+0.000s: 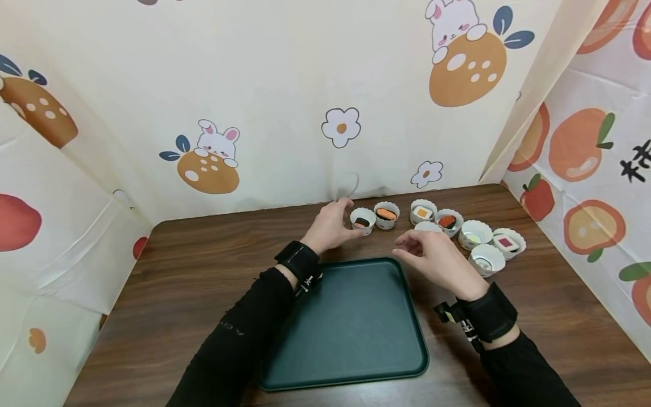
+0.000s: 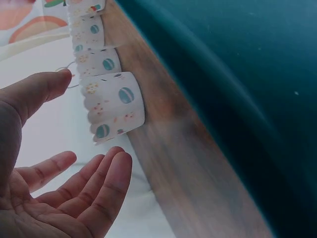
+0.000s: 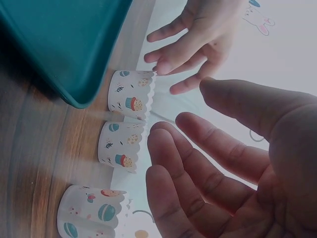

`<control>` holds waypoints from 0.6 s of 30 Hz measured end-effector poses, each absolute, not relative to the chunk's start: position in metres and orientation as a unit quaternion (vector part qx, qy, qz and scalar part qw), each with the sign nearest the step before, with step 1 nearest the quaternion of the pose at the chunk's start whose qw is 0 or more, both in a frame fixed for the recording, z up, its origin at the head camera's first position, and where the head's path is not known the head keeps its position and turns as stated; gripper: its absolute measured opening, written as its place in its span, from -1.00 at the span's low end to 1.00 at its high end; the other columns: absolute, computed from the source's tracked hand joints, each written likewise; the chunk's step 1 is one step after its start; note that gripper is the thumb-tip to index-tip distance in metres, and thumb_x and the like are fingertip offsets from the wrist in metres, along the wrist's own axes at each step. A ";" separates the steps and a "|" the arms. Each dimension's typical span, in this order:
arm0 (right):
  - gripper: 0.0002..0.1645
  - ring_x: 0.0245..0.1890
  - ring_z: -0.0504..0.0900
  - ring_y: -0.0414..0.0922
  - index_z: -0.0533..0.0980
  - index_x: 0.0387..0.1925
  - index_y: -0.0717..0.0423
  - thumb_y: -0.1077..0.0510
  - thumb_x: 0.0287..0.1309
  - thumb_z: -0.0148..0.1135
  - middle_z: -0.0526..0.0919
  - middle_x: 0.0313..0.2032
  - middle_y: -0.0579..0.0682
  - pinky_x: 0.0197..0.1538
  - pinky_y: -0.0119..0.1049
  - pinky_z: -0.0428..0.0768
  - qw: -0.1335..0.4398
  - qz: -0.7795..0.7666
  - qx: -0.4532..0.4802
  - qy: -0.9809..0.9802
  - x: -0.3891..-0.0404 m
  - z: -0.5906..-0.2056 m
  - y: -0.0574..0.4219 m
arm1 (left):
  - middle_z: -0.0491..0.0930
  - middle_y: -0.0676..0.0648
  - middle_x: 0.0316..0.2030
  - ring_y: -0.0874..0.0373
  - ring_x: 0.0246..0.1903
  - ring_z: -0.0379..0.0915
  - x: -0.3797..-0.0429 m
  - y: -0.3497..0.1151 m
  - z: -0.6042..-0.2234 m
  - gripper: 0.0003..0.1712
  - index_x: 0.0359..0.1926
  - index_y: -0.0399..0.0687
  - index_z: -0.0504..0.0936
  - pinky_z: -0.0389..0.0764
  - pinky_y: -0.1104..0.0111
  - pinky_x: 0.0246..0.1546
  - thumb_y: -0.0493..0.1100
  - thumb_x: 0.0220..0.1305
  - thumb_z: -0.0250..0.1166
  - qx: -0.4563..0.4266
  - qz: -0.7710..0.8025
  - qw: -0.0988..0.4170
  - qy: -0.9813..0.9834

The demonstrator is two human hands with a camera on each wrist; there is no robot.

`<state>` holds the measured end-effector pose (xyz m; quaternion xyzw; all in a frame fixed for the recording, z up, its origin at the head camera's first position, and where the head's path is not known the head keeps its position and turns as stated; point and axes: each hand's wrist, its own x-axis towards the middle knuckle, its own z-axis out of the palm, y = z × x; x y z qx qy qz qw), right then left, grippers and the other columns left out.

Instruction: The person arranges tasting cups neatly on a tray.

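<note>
Left hand [image 1: 331,226], fingers spread and holding nothing, hangs beside the leftmost paper cup [image 1: 369,229] beyond the green tray [image 1: 356,328], where a clumsy nudge could tip out its sushi piece [image 1: 361,223], while the right hand [image 1: 438,257], likewise empty, might knock a nearby cup [image 1: 426,226].

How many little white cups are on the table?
8: one cup nearest the left hand, another just right of it, three beyond the right hand, three to that hand's right. The right hand might hide more.
</note>
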<state>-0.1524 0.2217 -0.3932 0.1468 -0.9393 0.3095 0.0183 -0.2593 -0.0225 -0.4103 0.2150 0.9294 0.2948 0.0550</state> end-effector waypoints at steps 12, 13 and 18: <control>-0.80 -0.25 0.70 -0.21 0.75 -0.06 0.06 0.04 0.46 0.38 0.79 -0.27 -0.09 -0.11 -0.21 0.64 0.018 0.303 0.143 -0.942 -0.153 -0.395 0.223 | 0.58 -0.26 0.29 -0.16 0.29 0.52 -0.273 -0.010 -0.424 -0.10 0.50 -0.19 0.41 0.59 0.03 0.32 0.05 0.29 0.57 0.190 0.290 0.079 0.935; -0.80 -0.25 0.70 -0.21 0.75 -0.06 0.05 0.04 0.46 0.38 0.79 -0.27 -0.09 -0.11 -0.21 0.64 0.018 0.302 0.141 -0.943 -0.154 -0.395 0.224 | 0.58 -0.26 0.29 -0.16 0.29 0.52 -0.273 -0.009 -0.425 -0.11 0.49 -0.19 0.41 0.59 0.03 0.32 0.05 0.29 0.57 0.189 0.289 0.080 0.935; -0.80 -0.24 0.70 -0.20 0.74 -0.06 0.06 0.04 0.46 0.38 0.78 -0.26 -0.09 -0.11 -0.20 0.64 0.017 0.301 0.141 -0.943 -0.153 -0.395 0.225 | 0.57 -0.25 0.33 -0.15 0.33 0.51 -0.277 -0.007 -0.430 -0.11 0.49 -0.15 0.42 0.58 0.05 0.35 0.07 0.29 0.58 0.186 0.287 0.084 0.936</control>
